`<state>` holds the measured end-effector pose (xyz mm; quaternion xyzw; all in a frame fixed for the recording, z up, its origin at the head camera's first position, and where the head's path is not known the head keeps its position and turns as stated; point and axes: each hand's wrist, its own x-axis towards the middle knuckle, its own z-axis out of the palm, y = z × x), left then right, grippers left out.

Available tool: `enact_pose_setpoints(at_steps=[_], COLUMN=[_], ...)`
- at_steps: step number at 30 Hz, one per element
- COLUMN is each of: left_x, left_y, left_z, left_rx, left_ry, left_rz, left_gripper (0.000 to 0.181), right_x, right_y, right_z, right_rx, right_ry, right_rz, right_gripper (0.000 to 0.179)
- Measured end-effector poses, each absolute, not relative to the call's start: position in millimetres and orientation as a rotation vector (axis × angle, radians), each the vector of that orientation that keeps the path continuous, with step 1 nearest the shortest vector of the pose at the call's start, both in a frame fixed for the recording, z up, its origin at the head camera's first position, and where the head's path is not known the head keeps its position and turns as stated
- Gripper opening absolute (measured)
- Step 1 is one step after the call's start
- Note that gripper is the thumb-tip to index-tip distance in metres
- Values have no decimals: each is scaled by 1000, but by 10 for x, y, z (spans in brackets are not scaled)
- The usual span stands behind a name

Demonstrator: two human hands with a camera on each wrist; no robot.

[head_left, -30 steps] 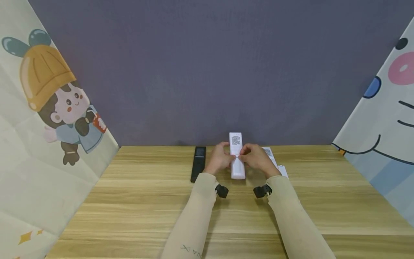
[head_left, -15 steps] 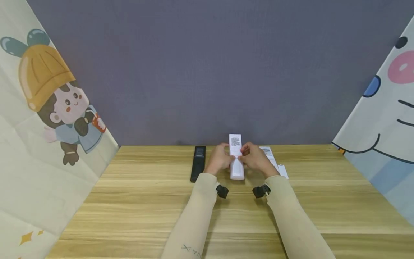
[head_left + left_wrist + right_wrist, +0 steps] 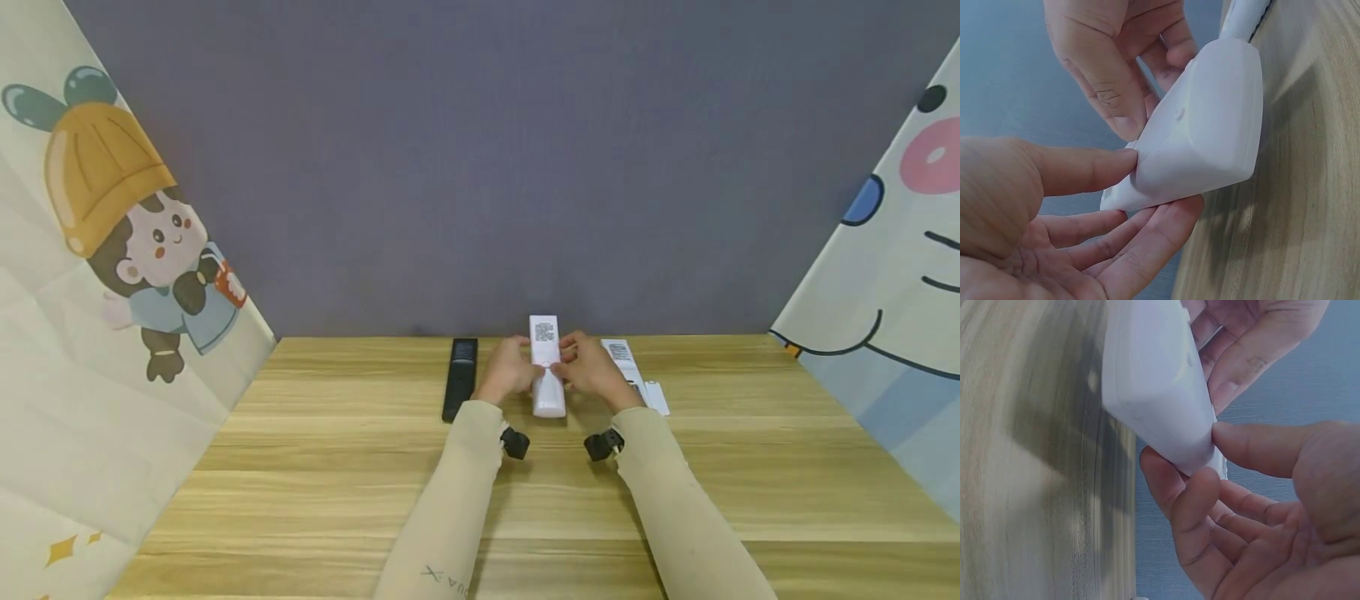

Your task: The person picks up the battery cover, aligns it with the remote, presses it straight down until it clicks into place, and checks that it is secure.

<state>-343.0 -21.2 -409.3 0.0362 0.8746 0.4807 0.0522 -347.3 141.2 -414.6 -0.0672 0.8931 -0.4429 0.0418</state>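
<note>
A white remote control (image 3: 550, 395) is held between both hands, its back with a printed label facing up. My left hand (image 3: 507, 372) grips its left side, thumb pressing on the back and fingers beneath, as the left wrist view shows. On the right side, my right hand (image 3: 592, 372) grips it the same way, thumb (image 3: 1257, 444) on the back. The thumb tips sit close together near a seam across the back. In both wrist views the remote is tilted and its near end appears raised off the wooden table (image 3: 1310, 206), casting a shadow.
A black remote control (image 3: 460, 380) lies left of the hands. To the right lie another white remote (image 3: 622, 358), partly hidden by the right hand, and a small white cover-like piece (image 3: 656, 398). A grey wall (image 3: 480, 167) stands behind the table.
The far end of the white remote has come down slightly toward me and a little left. Both hands keep their grip, and the right forearm has shifted slightly left.
</note>
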Motion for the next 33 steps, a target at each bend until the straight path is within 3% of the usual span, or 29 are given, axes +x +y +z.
enact_pose_setpoints(at_steps=[33], left_x=[-3436], left_y=[-192], left_z=[-4246], left_rx=[66], left_ry=[2614], left_rz=[1488], left_gripper=[57], right_x=[-3493], right_y=[1411], right_z=[-4274], right_rx=[-283], right_ry=[2734], right_rz=[-1160], right_gripper=[53])
